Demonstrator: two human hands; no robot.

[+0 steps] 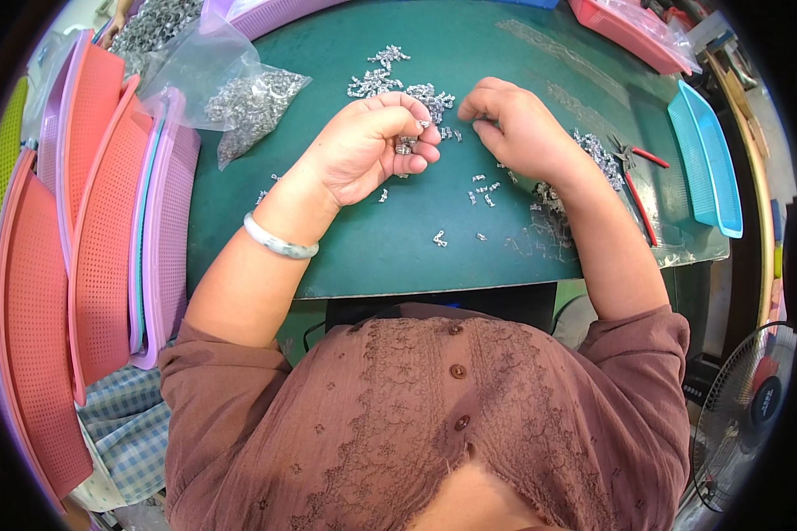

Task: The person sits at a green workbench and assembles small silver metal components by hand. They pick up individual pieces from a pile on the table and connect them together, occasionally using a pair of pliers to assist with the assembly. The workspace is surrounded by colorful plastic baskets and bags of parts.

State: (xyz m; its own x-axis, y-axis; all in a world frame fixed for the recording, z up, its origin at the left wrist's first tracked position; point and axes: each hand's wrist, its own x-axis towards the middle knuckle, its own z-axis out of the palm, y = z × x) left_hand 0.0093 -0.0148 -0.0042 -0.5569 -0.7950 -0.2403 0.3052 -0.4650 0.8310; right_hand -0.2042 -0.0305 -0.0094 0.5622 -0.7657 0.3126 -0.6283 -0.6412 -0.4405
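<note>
My left hand (356, 149), with a pale bangle (279, 241) on its wrist, is turned palm up over the table. Its fingers curl round several small silvery metal parts (405, 145), one of them near the thumb tip. Just to the right, my right hand (527, 126) hovers palm down, apart from the left. Its fingers are bent and drawn together near the thumb; whatever is between the tips is hidden. Beyond both hands lies a loose pile of like metal parts (372, 84). A few single parts (440, 238) are scattered on the near side.
The green tabletop (354, 257) holds a clear bag of metal parts (257, 104) at left. Another heap (600, 159) and red-handled pliers (640, 210) lie beside my right forearm. A blue tray (707, 159) stands at the right edge. Stacked plastic baskets (106, 239) line the left; a fan (739, 411) stands lower right.
</note>
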